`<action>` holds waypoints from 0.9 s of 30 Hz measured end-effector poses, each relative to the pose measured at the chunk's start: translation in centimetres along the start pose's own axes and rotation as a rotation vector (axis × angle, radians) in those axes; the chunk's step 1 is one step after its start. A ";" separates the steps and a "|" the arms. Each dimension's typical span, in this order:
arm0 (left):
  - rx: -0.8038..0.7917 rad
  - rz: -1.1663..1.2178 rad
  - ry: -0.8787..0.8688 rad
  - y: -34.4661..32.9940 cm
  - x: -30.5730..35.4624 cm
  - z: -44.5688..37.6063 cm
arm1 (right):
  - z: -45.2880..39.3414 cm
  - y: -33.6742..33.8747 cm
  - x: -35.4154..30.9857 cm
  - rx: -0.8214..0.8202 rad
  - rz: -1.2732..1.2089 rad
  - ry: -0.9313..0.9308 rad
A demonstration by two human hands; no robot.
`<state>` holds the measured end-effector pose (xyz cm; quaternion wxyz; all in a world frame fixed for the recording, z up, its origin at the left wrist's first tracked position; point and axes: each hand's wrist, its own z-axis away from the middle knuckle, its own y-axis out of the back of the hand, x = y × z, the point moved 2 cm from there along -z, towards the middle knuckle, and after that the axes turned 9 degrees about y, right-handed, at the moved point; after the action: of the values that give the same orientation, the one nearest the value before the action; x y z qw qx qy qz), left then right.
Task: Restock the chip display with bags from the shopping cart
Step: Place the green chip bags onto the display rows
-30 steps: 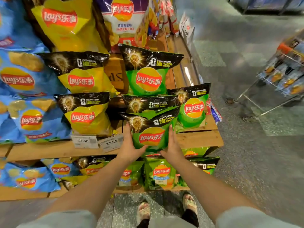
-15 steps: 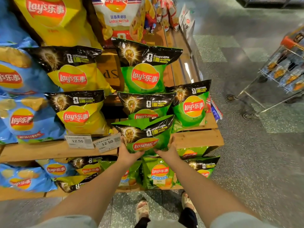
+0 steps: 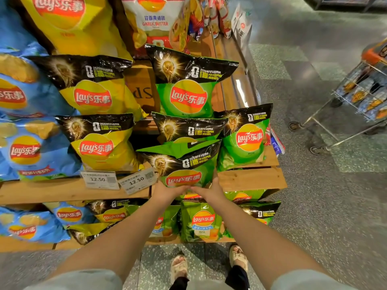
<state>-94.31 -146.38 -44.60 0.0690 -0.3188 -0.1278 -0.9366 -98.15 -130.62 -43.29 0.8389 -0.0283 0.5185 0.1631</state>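
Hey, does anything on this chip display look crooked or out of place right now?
Yes. The front green bag, held at its bottom by the left hand and right hand, is tipped back, its top folded over. One price tag sits askew.

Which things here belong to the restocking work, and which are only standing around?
Belong:
green bag, held by left hand and right hand
wooden shelf
shopping cart

Not part:
price tags
garlic butter bag

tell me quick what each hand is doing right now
Left hand: holding the bottom edge of the green Lay's bag.
Right hand: holding the same bag's bottom edge.
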 end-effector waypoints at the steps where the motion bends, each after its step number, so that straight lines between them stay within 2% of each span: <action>1: -0.006 -0.007 -0.010 0.0 0.3 -0.3 | -0.2 0.0 -0.2 0.000 0.008 0.007; 4: -0.009 -0.024 -0.049 -0.1 0.6 -0.8 | -0.8 -0.2 -0.1 0.030 0.017 -0.026; 7: 0.009 -0.014 -0.004 -0.2 -0.1 -1.0 | -1.1 -0.4 0.4 0.047 0.037 -0.055; 13: 0.156 0.037 0.063 0.1 -1.5 0.1 | -0.5 -0.9 1.2 0.082 0.096 -0.126; 23: 0.171 -0.020 0.051 -0.3 -1.7 3.9 | 2.8 -1.5 -1.2 0.154 0.097 -0.090; 27: 0.117 -0.176 0.062 -1.4 -1.9 6.6 | 4.6 -1.5 -1.3 0.178 0.116 -0.057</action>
<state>-89.27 -143.05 -40.99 0.0088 -0.2727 -0.2074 -0.9394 -94.23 -131.38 -40.18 0.8417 0.0811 0.5076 0.1653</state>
